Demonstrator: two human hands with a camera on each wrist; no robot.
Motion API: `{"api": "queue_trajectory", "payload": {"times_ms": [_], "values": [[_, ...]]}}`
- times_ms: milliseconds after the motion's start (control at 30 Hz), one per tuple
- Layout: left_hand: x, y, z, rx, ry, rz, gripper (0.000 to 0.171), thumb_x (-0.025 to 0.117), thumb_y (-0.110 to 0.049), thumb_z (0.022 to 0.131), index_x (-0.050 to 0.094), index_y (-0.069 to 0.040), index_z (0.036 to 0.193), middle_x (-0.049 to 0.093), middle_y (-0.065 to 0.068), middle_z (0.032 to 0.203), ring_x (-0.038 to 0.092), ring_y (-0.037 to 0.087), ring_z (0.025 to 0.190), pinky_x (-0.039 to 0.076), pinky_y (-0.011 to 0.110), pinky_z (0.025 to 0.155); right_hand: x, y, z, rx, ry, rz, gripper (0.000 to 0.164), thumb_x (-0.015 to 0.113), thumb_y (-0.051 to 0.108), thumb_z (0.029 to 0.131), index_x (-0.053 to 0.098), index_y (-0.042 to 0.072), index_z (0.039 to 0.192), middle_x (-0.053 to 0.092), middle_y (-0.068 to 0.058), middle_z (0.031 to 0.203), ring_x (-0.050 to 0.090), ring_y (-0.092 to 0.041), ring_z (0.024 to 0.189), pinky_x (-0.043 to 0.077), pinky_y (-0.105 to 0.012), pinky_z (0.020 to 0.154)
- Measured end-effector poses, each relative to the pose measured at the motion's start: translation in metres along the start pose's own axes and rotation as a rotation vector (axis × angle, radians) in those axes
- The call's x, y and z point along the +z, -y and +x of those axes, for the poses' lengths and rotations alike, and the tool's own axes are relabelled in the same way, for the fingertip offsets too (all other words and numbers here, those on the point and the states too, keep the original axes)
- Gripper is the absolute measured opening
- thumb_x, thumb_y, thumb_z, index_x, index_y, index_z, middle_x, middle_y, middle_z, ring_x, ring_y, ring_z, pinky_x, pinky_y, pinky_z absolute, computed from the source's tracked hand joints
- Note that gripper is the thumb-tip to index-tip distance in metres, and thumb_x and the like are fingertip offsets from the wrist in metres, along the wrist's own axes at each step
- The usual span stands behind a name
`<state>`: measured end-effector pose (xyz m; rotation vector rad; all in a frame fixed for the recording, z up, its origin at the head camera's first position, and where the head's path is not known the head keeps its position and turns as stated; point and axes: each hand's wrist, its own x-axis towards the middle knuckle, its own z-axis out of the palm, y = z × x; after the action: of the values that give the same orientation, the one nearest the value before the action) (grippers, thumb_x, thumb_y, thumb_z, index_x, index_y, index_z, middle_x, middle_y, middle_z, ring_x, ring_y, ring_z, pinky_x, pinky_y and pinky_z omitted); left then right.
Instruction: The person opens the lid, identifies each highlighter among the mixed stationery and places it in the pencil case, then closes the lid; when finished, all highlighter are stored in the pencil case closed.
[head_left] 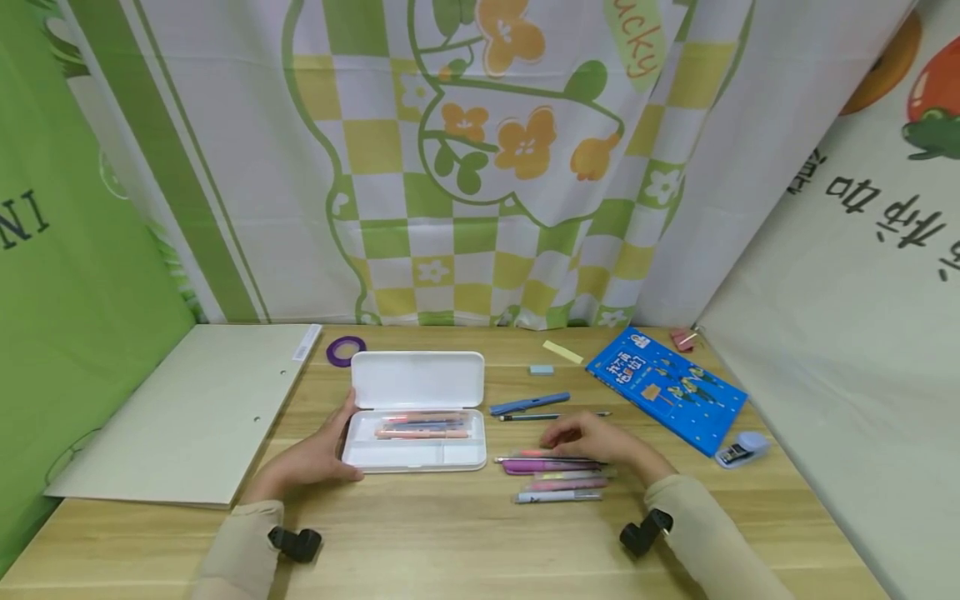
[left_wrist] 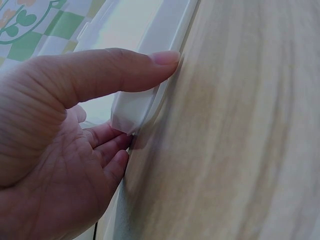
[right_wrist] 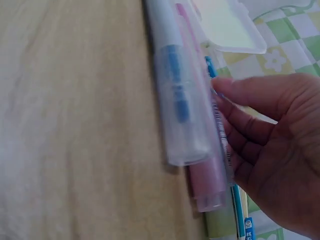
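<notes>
A white pencil case (head_left: 414,454) lies with its lid raised, several pens (head_left: 423,427) in its upper compartment. My left hand (head_left: 322,450) grips its left end. In the left wrist view the thumb (left_wrist: 165,65) lies along the front edge, the other fingers at the corner. Beyond a row of pens, my right hand (head_left: 596,439) is low, its thumb and fingers bent about a pen with an orange-red end (head_left: 534,453); the grip is partly hidden. Nearer lie a purple pen (head_left: 525,467), a pink pen (head_left: 570,483) and a white pen (head_left: 555,497).
Behind the pens are a blue pen (head_left: 528,404), a pencil (head_left: 517,417), an eraser (head_left: 541,370) and a yellow strip (head_left: 562,352). A blue book (head_left: 675,392) and a stapler (head_left: 742,450) sit to the right. Left are purple tape (head_left: 347,351) and a large board (head_left: 180,417).
</notes>
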<state>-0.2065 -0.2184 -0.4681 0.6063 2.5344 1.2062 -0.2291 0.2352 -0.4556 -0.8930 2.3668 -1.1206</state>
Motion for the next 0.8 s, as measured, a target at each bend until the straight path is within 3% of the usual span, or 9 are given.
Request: {"api": "queue_trajectory", "payload": {"times_ms": [300,600,800], "values": [[-0.001,0.0,-0.001,0.006,-0.001,0.007,0.126,0.081,-0.017,0.071,-0.018,0.0,0.147,-0.002,0.035,0.15,-0.002,0.051,0.137,0.005,0.062,0.109,0.002,0.003,0.002,-0.018,0.02,-0.105,0.018,0.059,0.002,0.089,0.072,0.004,0.102,0.067,-0.006,0.1,0.06,-0.018,0.091,0.051,-0.027,0.076],[0.0,0.001,0.0,0.007,0.0,0.0,0.126,0.081,-0.016,0.07,-0.018,0.002,0.146,0.0,0.035,0.15,-0.001,0.051,0.137,0.005,0.061,0.109,0.001,0.003,0.006,0.021,-0.008,-0.048,0.018,0.06,0.007,0.09,0.072,0.007,0.104,0.068,-0.005,0.103,0.059,-0.017,0.095,0.05,-0.029,0.081],[0.0,0.001,-0.001,0.008,-0.002,-0.001,0.126,0.081,-0.016,0.07,-0.017,0.002,0.146,0.007,0.034,0.149,0.0,0.05,0.137,0.005,0.061,0.109,0.004,0.023,0.024,0.035,-0.02,-0.006,0.018,0.061,0.015,0.091,0.073,0.014,0.105,0.066,-0.001,0.107,0.058,-0.016,0.095,0.05,-0.031,0.079]]}}
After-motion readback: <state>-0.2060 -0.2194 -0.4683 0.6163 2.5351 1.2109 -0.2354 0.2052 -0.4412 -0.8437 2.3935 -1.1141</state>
